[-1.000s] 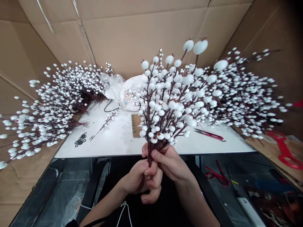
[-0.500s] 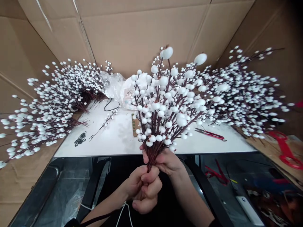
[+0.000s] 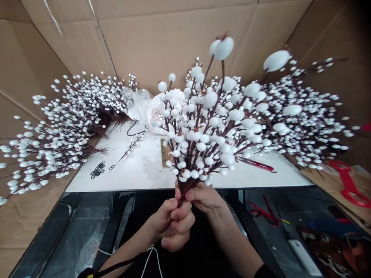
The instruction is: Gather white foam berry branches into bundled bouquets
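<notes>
A bunch of white berry branches (image 3: 199,139) with thin dark brown stems is held up in front of me, above the table's near edge. My left hand (image 3: 174,224) is wrapped round the lower stem ends. Just above it, my right hand (image 3: 204,197) grips the same stems, its thumb across the front and some fingers hidden behind them. The berry heads fan out upward and lean to the right. On the white table (image 3: 147,170) lie a single berry sprig (image 3: 127,151) and a small pile of black rubber rings (image 3: 97,170).
Heaps of berry branches lie at left (image 3: 58,143) and right (image 3: 307,119). Red-handled scissors (image 3: 257,165) lie right of the bunch; a red tape dispenser (image 3: 349,183) is farther right. A clear plastic bag (image 3: 137,102) stands at the back before cardboard walls (image 3: 174,38).
The bunch has tilted towards me and to the right, its berry tips now looking larger and spread wider. My left hand has shifted slightly up and left, still gripping the stems.
</notes>
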Action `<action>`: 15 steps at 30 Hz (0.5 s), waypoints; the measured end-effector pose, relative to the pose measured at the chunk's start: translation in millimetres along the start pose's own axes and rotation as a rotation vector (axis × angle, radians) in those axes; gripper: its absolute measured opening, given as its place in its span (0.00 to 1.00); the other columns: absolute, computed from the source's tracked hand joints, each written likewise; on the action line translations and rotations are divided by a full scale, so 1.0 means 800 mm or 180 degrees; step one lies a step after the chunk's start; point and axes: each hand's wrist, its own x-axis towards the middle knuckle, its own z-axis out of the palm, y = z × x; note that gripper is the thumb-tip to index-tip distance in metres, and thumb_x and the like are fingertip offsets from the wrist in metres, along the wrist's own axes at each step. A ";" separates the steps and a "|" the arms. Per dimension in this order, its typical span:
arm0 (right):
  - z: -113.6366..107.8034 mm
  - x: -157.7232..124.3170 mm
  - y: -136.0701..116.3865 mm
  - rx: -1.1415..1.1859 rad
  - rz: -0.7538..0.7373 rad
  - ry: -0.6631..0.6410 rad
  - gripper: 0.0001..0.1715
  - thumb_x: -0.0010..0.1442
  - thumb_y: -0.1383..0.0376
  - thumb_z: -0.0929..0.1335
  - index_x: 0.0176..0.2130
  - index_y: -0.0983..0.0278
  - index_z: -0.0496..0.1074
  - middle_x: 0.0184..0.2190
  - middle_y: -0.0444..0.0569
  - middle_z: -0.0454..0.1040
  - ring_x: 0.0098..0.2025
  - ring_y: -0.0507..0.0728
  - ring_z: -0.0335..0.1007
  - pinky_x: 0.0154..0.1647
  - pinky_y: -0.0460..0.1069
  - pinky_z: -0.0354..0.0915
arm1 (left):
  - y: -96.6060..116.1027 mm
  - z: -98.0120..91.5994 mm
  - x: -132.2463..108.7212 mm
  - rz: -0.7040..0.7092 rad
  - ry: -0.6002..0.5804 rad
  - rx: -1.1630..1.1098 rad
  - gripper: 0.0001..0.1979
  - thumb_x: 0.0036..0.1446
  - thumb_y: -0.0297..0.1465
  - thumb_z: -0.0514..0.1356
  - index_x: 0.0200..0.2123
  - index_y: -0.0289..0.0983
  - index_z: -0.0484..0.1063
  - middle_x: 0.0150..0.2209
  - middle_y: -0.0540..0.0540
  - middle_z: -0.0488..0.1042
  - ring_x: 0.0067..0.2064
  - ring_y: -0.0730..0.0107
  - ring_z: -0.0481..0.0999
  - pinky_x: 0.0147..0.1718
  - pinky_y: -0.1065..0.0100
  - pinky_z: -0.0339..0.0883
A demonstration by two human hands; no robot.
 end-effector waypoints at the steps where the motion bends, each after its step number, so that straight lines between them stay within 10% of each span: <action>1: 0.000 0.000 0.001 -0.0007 -0.0011 0.0026 0.16 0.34 0.60 0.78 0.23 0.65 0.74 0.18 0.44 0.72 0.22 0.51 0.67 0.24 0.45 0.64 | 0.000 -0.002 0.000 0.0001 -0.0080 -0.0066 0.17 0.57 0.40 0.52 0.20 0.39 0.55 0.17 0.58 0.57 0.05 0.80 0.57 0.01 0.78 0.52; 15: -0.005 0.004 0.000 -0.0208 -0.0292 0.0572 0.14 0.37 0.61 0.77 0.25 0.64 0.75 0.20 0.44 0.74 0.25 0.53 0.70 0.28 0.46 0.67 | 0.011 -0.007 0.008 0.0169 0.0537 0.0495 0.17 0.57 0.42 0.45 0.24 0.37 0.62 0.21 0.52 0.63 0.13 0.74 0.67 0.07 0.74 0.59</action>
